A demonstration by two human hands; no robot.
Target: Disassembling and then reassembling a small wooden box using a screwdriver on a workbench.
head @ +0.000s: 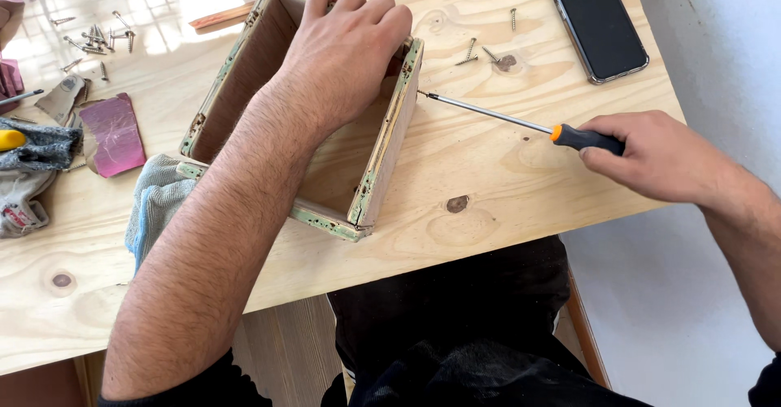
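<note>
A small wooden box [244, 74] with chipped green-painted edges lies open on the plywood table [488, 187]. My left hand [346, 45] presses down on its far right corner and grips the wall there. My right hand [663, 159] holds a screwdriver [521, 122] by its black and orange handle, level with the table. The thin metal shaft points left and its tip touches the outside of the box's right wall near the top corner. Any screw at the tip is too small to make out.
Three loose screws [480, 49] lie behind the shaft, and several more [93, 41] at the far left. A dark phone [599, 23] lies at the back right. A blue cloth [154, 204], pink sandpaper [114, 134] and grey gloves [32, 167] are left of the box.
</note>
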